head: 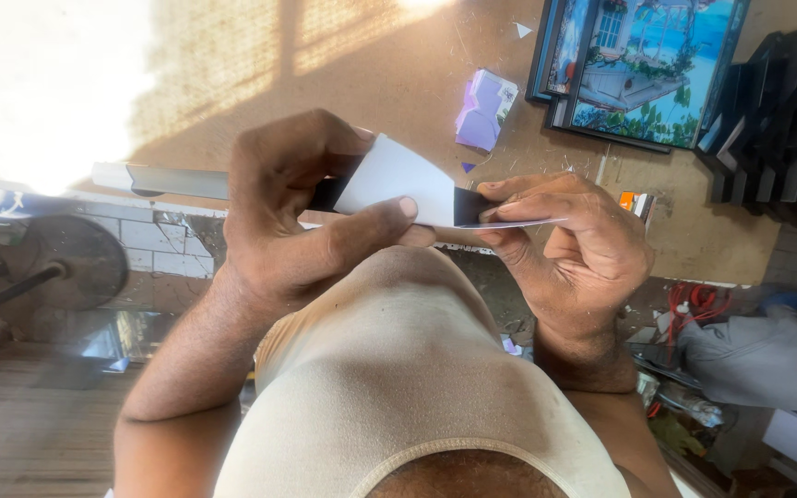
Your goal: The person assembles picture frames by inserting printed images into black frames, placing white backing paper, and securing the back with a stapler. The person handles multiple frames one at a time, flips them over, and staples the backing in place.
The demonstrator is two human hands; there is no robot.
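Head view: both hands (435, 231) gripping white card (398, 175), purple box (484, 109) and framed picture (648, 69) beyond.

Bench (371, 65): brown board surface, sunlit at the far left, with small paper scraps scattered on it.
Purple paper piece (484, 111): folded, lying on the bench near the framed picture.
Framed picture (643, 69): colourful house-and-garden scene in a dark frame, at the bench's upper right.
Black frame corners (777, 111): stacked in a row, just right of the picture.
Metal bar (163, 180): long, pale, along the bench edge.
Red cord (698, 300): coiled, lower right.
Grey cloth (767, 360): bundled beside the cord.
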